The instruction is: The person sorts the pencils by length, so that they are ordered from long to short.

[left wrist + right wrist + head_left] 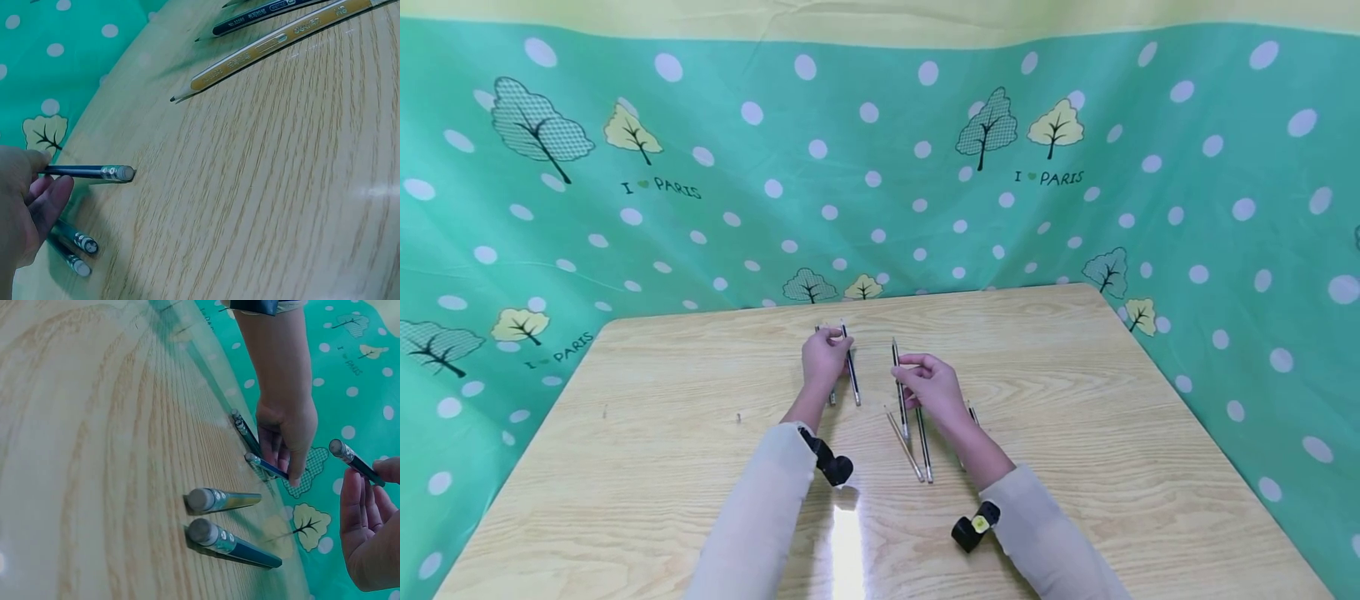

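Note:
Near the back middle of the table, my left hand [825, 360] pinches a dark pencil [852, 379] between thumb and fingers. Two more dark pencils [76, 236] lie beneath that hand, their eraser ends showing in the left wrist view. To the right, my right hand [931, 385] pinches another dark pencil [902, 400], which the right wrist view shows raised off the table, eraser end toward the camera. Below it on the table lie a gold pencil [904, 446] and a dark pencil [924, 450], side by side. One more dark pencil [973, 413] is partly hidden behind my right wrist.
The wooden table [662, 500] has two small marks or bits on its left side. A green dotted cloth [880, 167] hangs along the back and sides. Each sleeve carries a black wrist camera [833, 467]. A bright reflection lies near the table's front.

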Motion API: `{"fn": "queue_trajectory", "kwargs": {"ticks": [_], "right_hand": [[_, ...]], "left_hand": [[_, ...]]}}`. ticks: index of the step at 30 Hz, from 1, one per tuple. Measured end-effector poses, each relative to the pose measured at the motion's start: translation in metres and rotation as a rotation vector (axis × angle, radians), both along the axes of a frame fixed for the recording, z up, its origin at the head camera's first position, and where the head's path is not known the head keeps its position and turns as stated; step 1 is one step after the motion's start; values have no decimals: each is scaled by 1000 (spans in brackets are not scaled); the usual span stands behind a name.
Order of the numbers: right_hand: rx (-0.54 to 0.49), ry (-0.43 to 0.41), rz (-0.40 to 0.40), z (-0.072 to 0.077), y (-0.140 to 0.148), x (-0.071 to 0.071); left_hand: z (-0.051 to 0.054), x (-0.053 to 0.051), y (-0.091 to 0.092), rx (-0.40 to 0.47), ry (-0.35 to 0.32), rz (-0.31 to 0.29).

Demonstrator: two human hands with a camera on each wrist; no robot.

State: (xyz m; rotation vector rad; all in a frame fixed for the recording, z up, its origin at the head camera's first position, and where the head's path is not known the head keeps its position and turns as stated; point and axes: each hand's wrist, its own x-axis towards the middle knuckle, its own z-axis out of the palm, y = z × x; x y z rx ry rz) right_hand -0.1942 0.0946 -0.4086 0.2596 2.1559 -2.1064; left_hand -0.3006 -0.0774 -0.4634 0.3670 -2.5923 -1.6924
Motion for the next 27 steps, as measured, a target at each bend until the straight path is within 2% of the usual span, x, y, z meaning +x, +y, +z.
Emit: {"fn": "queue_trajectory", "kwargs": {"ticks": [2, 12, 18, 21, 27], "right_hand": [[5, -5, 6, 9, 0, 4], [17, -3, 9, 13, 1, 7], [17, 0, 11, 13, 1, 7], [14, -6, 13, 9, 2, 3], [-9, -8, 8, -11, 7, -8]], "left_hand": [[0, 0, 0, -3, 8, -2], [0, -2, 1, -62, -2, -31], [-2, -5, 0, -65, -13, -46], [-2, -5, -1, -85, -18, -60], [-3, -6, -1, -139, -21, -74]]}}
